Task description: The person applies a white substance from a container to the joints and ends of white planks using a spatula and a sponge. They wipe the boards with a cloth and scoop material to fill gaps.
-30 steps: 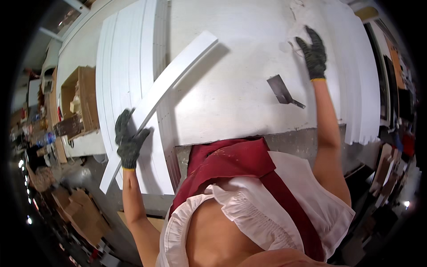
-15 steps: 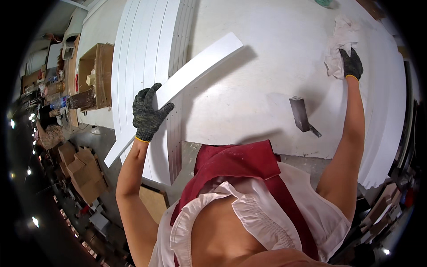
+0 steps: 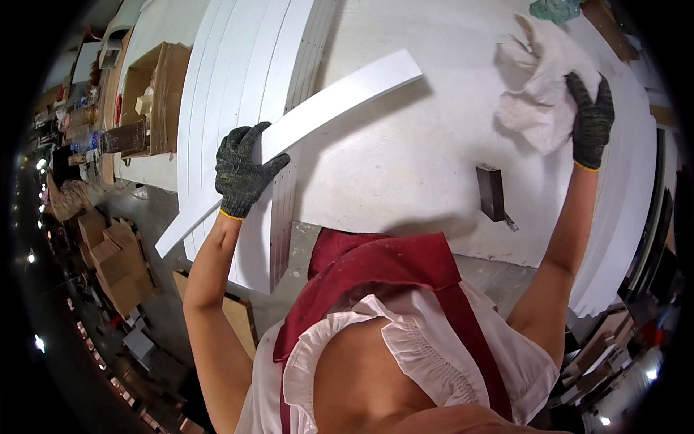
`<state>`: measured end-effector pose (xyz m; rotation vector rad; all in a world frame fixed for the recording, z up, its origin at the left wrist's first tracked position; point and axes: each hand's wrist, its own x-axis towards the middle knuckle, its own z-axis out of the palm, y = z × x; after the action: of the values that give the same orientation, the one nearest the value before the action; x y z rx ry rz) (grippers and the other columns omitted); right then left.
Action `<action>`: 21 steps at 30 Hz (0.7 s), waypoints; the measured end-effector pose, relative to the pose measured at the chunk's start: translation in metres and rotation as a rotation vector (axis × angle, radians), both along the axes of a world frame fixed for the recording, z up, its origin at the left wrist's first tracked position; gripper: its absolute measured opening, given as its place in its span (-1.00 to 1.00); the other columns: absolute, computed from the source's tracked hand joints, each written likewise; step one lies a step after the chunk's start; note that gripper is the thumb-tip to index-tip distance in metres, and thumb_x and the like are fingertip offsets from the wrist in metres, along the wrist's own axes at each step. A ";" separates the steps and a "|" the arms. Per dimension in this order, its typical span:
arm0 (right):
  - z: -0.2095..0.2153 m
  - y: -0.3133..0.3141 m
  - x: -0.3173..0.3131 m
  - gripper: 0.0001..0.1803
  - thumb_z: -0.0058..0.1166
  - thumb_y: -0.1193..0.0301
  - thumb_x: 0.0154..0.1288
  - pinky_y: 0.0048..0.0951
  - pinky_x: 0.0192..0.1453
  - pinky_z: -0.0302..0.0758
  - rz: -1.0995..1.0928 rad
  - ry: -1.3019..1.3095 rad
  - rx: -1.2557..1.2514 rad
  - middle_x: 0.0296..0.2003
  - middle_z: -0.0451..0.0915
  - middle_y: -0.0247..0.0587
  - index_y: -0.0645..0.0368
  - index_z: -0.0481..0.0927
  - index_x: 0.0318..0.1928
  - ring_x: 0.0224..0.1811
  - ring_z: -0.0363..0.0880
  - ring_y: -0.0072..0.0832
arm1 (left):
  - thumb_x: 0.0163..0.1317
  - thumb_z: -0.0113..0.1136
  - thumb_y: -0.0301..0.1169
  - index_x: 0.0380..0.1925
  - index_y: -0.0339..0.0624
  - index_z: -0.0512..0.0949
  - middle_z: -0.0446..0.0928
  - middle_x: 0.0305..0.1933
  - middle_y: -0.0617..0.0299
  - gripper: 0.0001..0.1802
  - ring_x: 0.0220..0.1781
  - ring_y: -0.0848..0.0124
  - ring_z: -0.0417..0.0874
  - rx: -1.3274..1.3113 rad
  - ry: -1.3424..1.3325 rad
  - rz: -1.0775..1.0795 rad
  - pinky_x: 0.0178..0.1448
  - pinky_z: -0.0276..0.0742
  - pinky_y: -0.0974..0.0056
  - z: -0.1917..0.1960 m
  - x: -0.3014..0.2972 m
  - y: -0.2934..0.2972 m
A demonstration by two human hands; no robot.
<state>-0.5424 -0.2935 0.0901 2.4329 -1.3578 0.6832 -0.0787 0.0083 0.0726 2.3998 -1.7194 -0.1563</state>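
My left hand (image 3: 244, 171), in a dark knitted glove with a yellow cuff, is closed around a long white board (image 3: 340, 101). The board slants from lower left to upper right, crossing over a stack of white boards (image 3: 238, 79). At the right, my right hand (image 3: 592, 123) wears a matching glove and grips a crumpled pale cloth (image 3: 538, 90), which hangs above the white worktable (image 3: 405, 166). Its fingers are partly hidden by the cloth folds. Between my hands, a dark rectangular block (image 3: 490, 192) with a small metal piece at its near end rests on the table.
More white boards (image 3: 618, 210) are stacked along the table's right side. A green translucent object (image 3: 555, 9) lies at the far right, near a brown piece (image 3: 609, 29). An opened cardboard box (image 3: 170, 98) stands at the left, with folded cartons (image 3: 119, 264) on the floor below.
The cloth has come up off the table in my right hand, which has shifted slightly right. The board in my left hand still slants the same way.
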 end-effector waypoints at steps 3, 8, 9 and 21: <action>0.026 0.046 0.095 -0.62 0.16 0.36 0.21 -0.36 0.14 0.45 0.275 -0.336 0.318 0.07 0.48 -0.02 0.18 0.53 0.04 0.02 0.54 -0.27 | -0.26 0.52 -0.13 0.01 0.01 0.54 0.52 -0.06 0.08 -0.29 -0.01 0.16 0.54 0.007 -0.015 0.013 0.09 0.49 0.10 0.001 0.006 0.007; -0.031 0.089 0.199 -0.53 0.08 0.24 0.26 -0.29 0.11 0.45 0.964 -0.500 0.554 0.00 0.50 -0.15 0.17 0.39 0.13 0.03 0.50 -0.36 | -0.24 0.50 -0.06 -0.02 0.02 0.56 0.52 -0.14 0.13 -0.32 -0.09 0.19 0.54 -0.018 0.045 -0.016 0.01 0.51 0.12 0.000 0.006 0.001; -0.030 0.101 0.222 -0.52 0.07 0.21 0.27 -0.26 0.16 0.41 0.924 -0.334 0.430 0.00 0.49 -0.14 0.17 0.38 0.12 0.07 0.46 -0.35 | -0.24 0.50 -0.06 -0.03 0.02 0.56 0.52 -0.14 0.13 -0.32 -0.09 0.19 0.54 -0.012 0.047 -0.008 0.01 0.51 0.13 0.001 0.006 0.002; -0.051 0.018 0.216 -0.49 -0.07 -0.06 0.23 -0.10 0.05 0.38 0.358 0.086 0.324 -0.12 0.55 -0.17 0.11 0.56 -0.09 -0.01 0.49 -0.25 | -0.25 0.50 0.00 -0.03 0.02 0.56 0.54 -0.15 0.13 -0.30 -0.09 0.21 0.56 -0.030 0.020 0.042 0.01 0.53 0.14 -0.005 0.007 0.006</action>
<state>-0.3265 -0.2751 0.0394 2.9686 -1.0793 0.4539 -0.0719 0.0146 0.0679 2.4025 -1.6498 -0.1464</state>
